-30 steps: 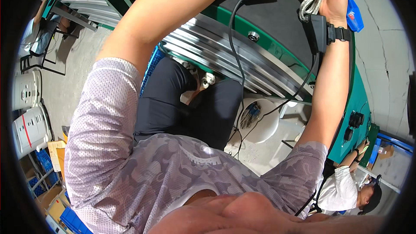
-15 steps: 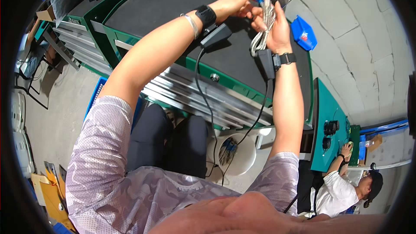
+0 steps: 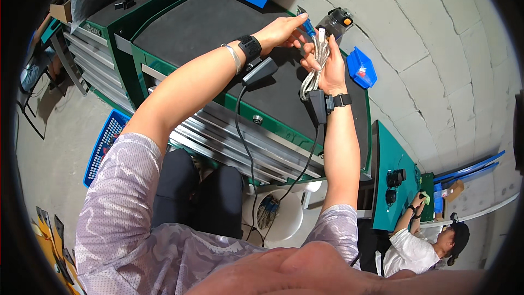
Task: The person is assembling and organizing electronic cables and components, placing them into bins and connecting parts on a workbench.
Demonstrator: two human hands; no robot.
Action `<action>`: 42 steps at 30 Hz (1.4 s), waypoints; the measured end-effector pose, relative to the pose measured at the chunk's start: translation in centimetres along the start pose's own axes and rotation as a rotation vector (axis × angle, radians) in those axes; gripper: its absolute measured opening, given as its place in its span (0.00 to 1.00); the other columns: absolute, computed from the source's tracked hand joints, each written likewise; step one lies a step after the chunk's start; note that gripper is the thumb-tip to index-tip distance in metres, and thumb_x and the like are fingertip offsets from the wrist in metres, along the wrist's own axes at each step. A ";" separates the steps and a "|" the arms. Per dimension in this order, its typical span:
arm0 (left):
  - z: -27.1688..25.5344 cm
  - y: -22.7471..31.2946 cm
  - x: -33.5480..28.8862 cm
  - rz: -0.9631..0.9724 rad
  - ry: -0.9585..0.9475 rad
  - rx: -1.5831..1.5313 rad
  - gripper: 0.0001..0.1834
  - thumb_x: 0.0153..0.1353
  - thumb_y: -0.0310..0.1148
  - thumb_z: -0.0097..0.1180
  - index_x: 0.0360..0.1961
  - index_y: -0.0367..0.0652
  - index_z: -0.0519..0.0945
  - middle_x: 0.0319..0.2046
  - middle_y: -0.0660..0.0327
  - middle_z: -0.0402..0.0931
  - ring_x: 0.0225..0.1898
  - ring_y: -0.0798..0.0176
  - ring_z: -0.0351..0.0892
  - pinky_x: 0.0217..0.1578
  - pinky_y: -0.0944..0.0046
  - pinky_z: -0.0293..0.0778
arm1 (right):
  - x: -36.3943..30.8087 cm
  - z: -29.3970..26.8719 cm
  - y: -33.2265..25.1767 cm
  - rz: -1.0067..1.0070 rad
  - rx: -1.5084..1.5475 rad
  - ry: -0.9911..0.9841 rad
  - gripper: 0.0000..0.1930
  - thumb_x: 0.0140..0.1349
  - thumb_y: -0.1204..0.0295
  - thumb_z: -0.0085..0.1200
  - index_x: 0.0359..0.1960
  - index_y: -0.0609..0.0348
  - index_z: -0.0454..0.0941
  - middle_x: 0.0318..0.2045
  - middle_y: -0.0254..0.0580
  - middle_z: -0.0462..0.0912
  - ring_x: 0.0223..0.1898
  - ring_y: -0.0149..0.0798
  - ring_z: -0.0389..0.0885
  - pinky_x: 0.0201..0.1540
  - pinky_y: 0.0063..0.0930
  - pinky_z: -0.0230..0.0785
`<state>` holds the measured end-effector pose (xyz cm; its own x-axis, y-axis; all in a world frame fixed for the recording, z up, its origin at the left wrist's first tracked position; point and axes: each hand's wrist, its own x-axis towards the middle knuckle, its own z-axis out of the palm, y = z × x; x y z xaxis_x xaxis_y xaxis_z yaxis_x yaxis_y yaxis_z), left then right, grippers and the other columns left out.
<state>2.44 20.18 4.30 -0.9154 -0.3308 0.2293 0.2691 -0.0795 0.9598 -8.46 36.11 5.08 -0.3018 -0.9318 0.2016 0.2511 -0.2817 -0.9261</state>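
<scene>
Both hands are raised over the dark top of a green tool cabinet (image 3: 185, 27). My left hand (image 3: 277, 33) pinches the blue connector (image 3: 309, 27) at one end of a pale grey cable. In my right hand (image 3: 332, 71) lies the rest of the cable (image 3: 312, 79), folded into a bundle, with its USB plug (image 3: 322, 35) pointing up. The fingers of the right hand curl round the bundle. Each wrist wears a black strap with a black box and a lead running down toward my lap.
Beyond my right hand stand a clear bottle (image 3: 331, 23) with a dark lid and a small blue bin (image 3: 361, 70). Below the cabinet, a white bucket (image 3: 292, 216) holds several cables. A blue basket (image 3: 99, 147) sits at the left. Another person works at a teal table (image 3: 390, 158).
The whole view has shifted, so the cabinet, hands and table appear farther left. Both hands keep the same hold on the cable and its blue connector.
</scene>
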 end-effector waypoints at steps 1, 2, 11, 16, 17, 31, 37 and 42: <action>0.0 -0.1 0.0 0.009 -0.006 0.005 0.30 0.69 0.63 0.40 0.42 0.46 0.80 0.31 0.67 0.79 0.30 0.75 0.69 0.38 0.71 0.67 | 0.0 0.0 0.1 0.002 0.011 -0.023 0.27 0.76 0.49 0.30 0.63 0.55 0.66 0.33 0.40 0.82 0.15 0.25 0.60 0.27 0.23 0.56; 0.0 0.0 0.1 0.016 -0.010 0.001 0.30 0.69 0.63 0.40 0.42 0.46 0.80 0.31 0.67 0.79 0.30 0.75 0.69 0.38 0.71 0.67 | 0.1 0.0 0.1 0.004 0.023 -0.045 0.27 0.76 0.49 0.30 0.63 0.55 0.66 0.33 0.40 0.82 0.15 0.25 0.60 0.27 0.23 0.56; 0.0 -0.2 0.1 0.021 -0.014 0.014 0.30 0.68 0.63 0.41 0.43 0.47 0.79 0.30 0.68 0.79 0.30 0.76 0.68 0.37 0.72 0.67 | -0.1 -0.1 0.1 0.012 0.058 -0.021 0.27 0.75 0.49 0.31 0.62 0.54 0.67 0.33 0.41 0.82 0.15 0.25 0.60 0.27 0.24 0.56; 0.2 0.1 -0.2 0.020 -0.002 0.032 0.29 0.69 0.63 0.41 0.43 0.48 0.79 0.30 0.69 0.78 0.29 0.76 0.67 0.36 0.72 0.66 | 0.0 -0.3 0.2 0.015 0.050 -0.023 0.25 0.76 0.49 0.30 0.61 0.51 0.69 0.33 0.42 0.82 0.15 0.26 0.61 0.27 0.24 0.55; 0.1 0.1 -0.2 0.021 0.002 0.034 0.29 0.69 0.63 0.41 0.43 0.48 0.79 0.30 0.69 0.78 0.29 0.76 0.67 0.36 0.72 0.66 | 0.1 -0.3 0.3 0.016 0.047 -0.022 0.25 0.76 0.49 0.30 0.61 0.51 0.69 0.33 0.42 0.82 0.15 0.26 0.61 0.27 0.24 0.55; -0.1 -0.1 0.2 0.025 0.014 -0.011 0.29 0.69 0.63 0.42 0.42 0.47 0.79 0.35 0.68 0.77 0.32 0.76 0.73 0.38 0.72 0.70 | -0.7 0.4 -0.6 0.055 -0.121 0.068 0.22 0.75 0.52 0.37 0.58 0.52 0.71 0.33 0.38 0.81 0.17 0.26 0.66 0.25 0.23 0.60; -0.5 1.0 0.0 0.043 0.054 -0.166 0.30 0.68 0.63 0.43 0.42 0.46 0.78 0.36 0.65 0.78 0.31 0.74 0.73 0.38 0.72 0.70 | -1.8 1.9 -1.7 -0.215 -0.753 0.298 0.18 0.68 0.61 0.55 0.54 0.57 0.76 0.30 0.37 0.81 0.24 0.24 0.73 0.26 0.19 0.65; -0.3 1.2 -0.4 0.059 0.079 -0.156 0.30 0.68 0.64 0.44 0.40 0.45 0.76 0.35 0.64 0.78 0.31 0.74 0.73 0.38 0.70 0.71 | -1.9 2.1 -1.4 -0.391 -1.092 0.409 0.17 0.67 0.63 0.58 0.53 0.59 0.78 0.33 0.33 0.80 0.29 0.23 0.72 0.30 0.18 0.65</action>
<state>3.19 19.92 5.31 -0.8722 -0.4113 0.2649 0.3703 -0.2011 0.9069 -6.31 37.82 6.70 -0.4995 -0.6320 0.5925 -0.7628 -0.0034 -0.6467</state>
